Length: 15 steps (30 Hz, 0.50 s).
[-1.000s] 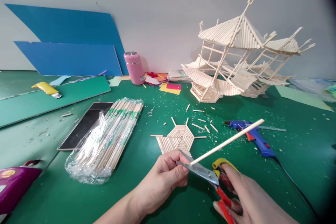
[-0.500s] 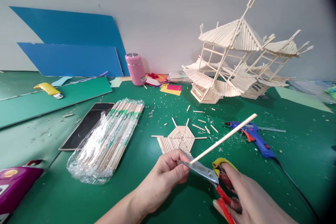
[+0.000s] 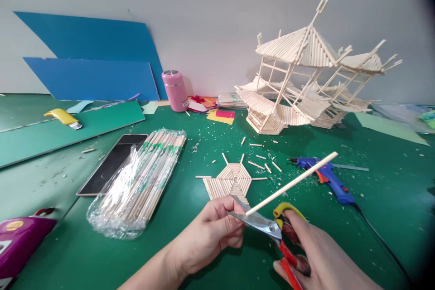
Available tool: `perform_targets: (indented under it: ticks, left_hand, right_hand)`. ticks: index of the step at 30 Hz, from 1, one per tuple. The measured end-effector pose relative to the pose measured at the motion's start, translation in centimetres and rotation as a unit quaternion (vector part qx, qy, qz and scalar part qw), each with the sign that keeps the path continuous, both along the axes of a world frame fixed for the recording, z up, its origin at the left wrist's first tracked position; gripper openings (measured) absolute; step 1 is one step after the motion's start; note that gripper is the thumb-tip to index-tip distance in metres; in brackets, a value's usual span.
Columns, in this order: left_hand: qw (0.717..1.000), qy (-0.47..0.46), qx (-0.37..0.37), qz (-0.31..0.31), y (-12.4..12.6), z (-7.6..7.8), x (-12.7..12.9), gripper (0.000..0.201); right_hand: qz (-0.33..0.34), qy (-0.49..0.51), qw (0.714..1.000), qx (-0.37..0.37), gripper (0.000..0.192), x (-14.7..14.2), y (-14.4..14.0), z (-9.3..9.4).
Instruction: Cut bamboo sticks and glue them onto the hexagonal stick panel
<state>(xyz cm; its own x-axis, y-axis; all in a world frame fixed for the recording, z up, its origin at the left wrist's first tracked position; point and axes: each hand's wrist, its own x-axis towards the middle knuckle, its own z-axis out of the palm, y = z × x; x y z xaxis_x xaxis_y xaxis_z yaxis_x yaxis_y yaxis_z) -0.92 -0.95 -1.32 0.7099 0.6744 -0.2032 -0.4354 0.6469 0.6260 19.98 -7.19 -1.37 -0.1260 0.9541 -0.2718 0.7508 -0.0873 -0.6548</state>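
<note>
My left hand [image 3: 210, 233] pinches the near end of a long thin wooden stick [image 3: 292, 183] that points up and to the right. My right hand [image 3: 319, 258] grips red-and-yellow-handled scissors [image 3: 268, 228], whose steel blades close on the stick right beside my left fingertips. Just beyond my hands, a flat hexagonal panel of glued sticks [image 3: 232, 180] lies on the green mat [image 3: 190, 244], with short stick offcuts [image 3: 260, 159] scattered behind it.
A plastic-wrapped bundle of sticks [image 3: 142, 176] lies at left beside a dark phone [image 3: 112, 163]. A blue glue gun [image 3: 326, 176] with its cord rests at right. A stick-built pavilion model [image 3: 306, 81], pink cup [image 3: 174, 89], blue boards [image 3: 91, 61] and yellow cutter [image 3: 64, 117] stand behind.
The stick's far end dipped, then rose slightly again. Both hands and the scissors stay almost where they were, blades still on the stick.
</note>
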Motion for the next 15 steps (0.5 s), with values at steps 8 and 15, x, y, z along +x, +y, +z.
perform_targets:
  ticks: [8, 15]
  left_hand:
    - [1.0, -0.022, 0.013, 0.0, 0.7, 0.7, -0.5, 0.018]
    - [0.991, 0.07, 0.062, 0.097, 1.4, 0.8, -0.5, 0.02]
  right_hand:
    - [-0.013, 0.028, 1.0, 0.0, 0.06, 0.2, 0.1, 1.0]
    - [-0.086, -0.192, 0.967, 0.142, 0.049, 6.9, -0.6, -2.3]
